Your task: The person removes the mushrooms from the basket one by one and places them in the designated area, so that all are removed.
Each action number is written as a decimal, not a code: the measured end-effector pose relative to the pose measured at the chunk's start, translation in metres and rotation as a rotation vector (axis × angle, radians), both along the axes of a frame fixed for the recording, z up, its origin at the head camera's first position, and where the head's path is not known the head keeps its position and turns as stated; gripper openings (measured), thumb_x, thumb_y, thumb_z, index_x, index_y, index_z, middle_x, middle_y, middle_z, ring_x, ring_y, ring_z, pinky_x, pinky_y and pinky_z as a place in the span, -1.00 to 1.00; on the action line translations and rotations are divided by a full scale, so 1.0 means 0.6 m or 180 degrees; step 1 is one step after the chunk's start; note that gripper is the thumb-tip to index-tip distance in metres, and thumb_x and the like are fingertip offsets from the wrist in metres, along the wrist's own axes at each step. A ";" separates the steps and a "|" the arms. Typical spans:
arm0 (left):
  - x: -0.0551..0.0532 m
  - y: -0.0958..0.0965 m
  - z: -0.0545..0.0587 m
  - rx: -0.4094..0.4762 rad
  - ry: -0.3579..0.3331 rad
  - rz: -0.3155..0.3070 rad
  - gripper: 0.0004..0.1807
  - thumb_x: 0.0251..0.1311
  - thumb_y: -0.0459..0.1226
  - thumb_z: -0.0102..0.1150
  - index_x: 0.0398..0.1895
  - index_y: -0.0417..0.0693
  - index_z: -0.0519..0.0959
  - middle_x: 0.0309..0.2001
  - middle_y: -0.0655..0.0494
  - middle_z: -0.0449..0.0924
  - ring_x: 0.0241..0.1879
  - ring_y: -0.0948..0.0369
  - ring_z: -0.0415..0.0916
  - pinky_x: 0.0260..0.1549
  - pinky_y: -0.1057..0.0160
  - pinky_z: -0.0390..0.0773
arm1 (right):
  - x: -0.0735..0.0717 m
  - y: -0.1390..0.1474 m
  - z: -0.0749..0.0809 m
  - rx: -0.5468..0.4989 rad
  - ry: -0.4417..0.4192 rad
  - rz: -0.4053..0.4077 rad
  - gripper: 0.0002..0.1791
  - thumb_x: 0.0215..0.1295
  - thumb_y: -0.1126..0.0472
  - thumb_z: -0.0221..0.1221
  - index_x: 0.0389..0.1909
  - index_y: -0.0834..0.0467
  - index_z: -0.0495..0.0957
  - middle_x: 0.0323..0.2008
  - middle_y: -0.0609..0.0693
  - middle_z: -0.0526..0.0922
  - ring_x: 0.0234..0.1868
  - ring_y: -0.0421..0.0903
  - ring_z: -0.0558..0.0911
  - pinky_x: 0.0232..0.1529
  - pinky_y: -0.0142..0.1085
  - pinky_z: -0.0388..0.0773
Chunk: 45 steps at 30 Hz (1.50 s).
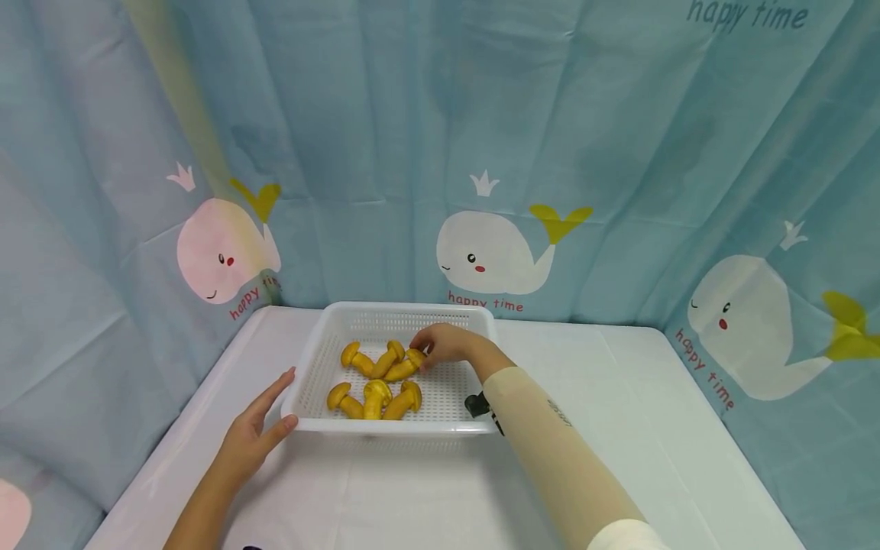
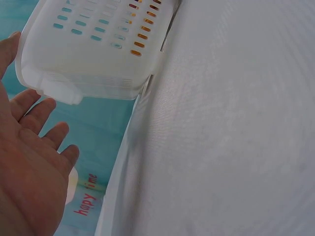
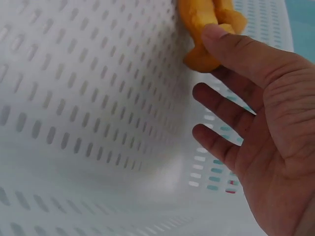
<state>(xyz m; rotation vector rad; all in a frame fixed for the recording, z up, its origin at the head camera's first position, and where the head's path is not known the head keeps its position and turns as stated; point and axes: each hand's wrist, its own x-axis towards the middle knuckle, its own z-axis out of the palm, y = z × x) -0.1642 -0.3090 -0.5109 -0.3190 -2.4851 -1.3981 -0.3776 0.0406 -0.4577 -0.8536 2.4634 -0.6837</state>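
Note:
A white perforated plastic basket stands on the table with several yellow mushrooms in it, three in a back row and three along the front. My right hand reaches inside and pinches the cap of the rightmost back-row mushroom between thumb and index finger. In the right wrist view that mushroom has the thumb on its cap, while the other fingers are spread off it. At the basket's left rim my left hand is spread, thumb and fingertips right by the edge; the left wrist view shows its fingers beside the basket wall.
A white cloth covers the table, extending to both sides of the basket. Behind it hangs a blue curtain printed with whales. A small black object shows beside the right forearm at the basket's front right corner.

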 end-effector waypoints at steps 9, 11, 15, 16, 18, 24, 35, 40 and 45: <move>-0.002 0.007 0.001 0.0023 0.0086 -0.0041 -0.18 0.29 -0.40 0.29 0.60 0.09 0.23 0.59 0.03 0.17 0.54 0.57 -0.03 0.25 0.74 0.06 | 0.004 0.013 0.018 -0.0191 0.0140 -0.0081 -0.53 0.25 0.22 0.41 0.20 0.06 0.62 0.10 -0.09 0.68 0.10 -0.10 0.63 0.20 -0.24 0.60; -0.002 0.009 0.000 0.0046 0.0098 -0.0055 -0.18 0.29 -0.41 0.29 0.59 0.08 0.23 0.59 0.04 0.17 0.54 0.57 -0.03 0.26 0.73 0.06 | 0.005 0.019 0.023 -0.0248 0.0187 -0.0123 -0.53 0.26 0.25 0.39 0.21 0.07 0.62 0.11 -0.07 0.68 0.12 -0.09 0.62 0.20 -0.23 0.60; -0.002 0.010 -0.002 0.0091 0.0112 -0.0090 -0.19 0.29 -0.42 0.29 0.59 0.06 0.23 0.59 0.04 0.18 0.55 0.55 -0.03 0.28 0.73 0.06 | 0.011 0.030 0.033 -0.0331 0.0291 -0.0181 -0.51 0.26 0.28 0.38 0.23 0.09 0.60 0.13 -0.05 0.67 0.14 -0.08 0.62 0.21 -0.23 0.60; -0.002 0.010 -0.003 0.0103 0.0109 -0.0101 -0.19 0.29 -0.42 0.28 0.59 0.06 0.23 0.59 0.04 0.18 0.54 0.56 -0.04 0.28 0.73 0.05 | 0.013 0.032 0.035 -0.0351 0.0317 -0.0180 -0.51 0.26 0.28 0.38 0.23 0.09 0.60 0.13 -0.05 0.68 0.14 -0.08 0.62 0.21 -0.23 0.61; -0.003 0.009 -0.004 0.0112 0.0098 -0.0112 -0.18 0.29 -0.43 0.28 0.59 0.06 0.23 0.59 0.03 0.17 0.54 0.58 -0.04 0.27 0.73 0.05 | 0.018 0.036 0.042 -0.0373 0.0353 -0.0172 -0.50 0.27 0.27 0.38 0.24 0.08 0.59 0.13 -0.05 0.67 0.16 -0.09 0.61 0.21 -0.24 0.60; -0.003 0.006 -0.009 0.0074 0.0049 -0.0065 -0.18 0.30 -0.41 0.29 0.60 0.10 0.23 0.60 -0.01 0.16 0.53 0.59 -0.05 0.25 0.74 0.05 | 0.034 0.039 0.072 -0.0559 0.0381 -0.0064 -0.49 0.30 0.26 0.35 0.27 0.05 0.57 0.16 -0.07 0.66 0.20 -0.09 0.59 0.22 -0.20 0.60; -0.004 0.002 -0.003 0.0038 0.0021 -0.0041 -0.19 0.32 -0.38 0.27 0.60 0.13 0.21 0.61 0.04 0.14 0.52 0.64 -0.08 0.25 0.75 0.04 | 0.070 0.067 0.124 -0.0749 0.0720 0.0082 -0.47 0.33 0.20 0.33 0.32 -0.02 0.55 0.17 -0.12 0.63 0.21 -0.11 0.56 0.35 0.04 0.46; -0.001 0.002 0.000 0.0005 0.0012 -0.0015 -0.20 0.32 -0.38 0.27 0.60 0.11 0.22 0.60 0.01 0.15 0.50 0.67 -0.08 0.22 0.74 0.05 | 0.094 0.085 0.139 -0.0903 0.0755 0.0079 -0.47 0.34 0.23 0.32 0.33 -0.01 0.53 0.23 -0.14 0.61 0.24 -0.13 0.54 0.38 -0.02 0.44; 0.000 0.003 0.001 0.0065 0.0023 -0.0031 -0.20 0.32 -0.40 0.27 0.60 0.10 0.22 0.60 0.02 0.16 0.51 0.65 -0.07 0.23 0.74 0.06 | 0.125 0.100 0.153 -0.1092 0.0775 0.0078 -0.47 0.36 0.23 0.29 0.35 -0.02 0.51 0.28 -0.16 0.57 0.32 -0.12 0.50 0.38 -0.07 0.45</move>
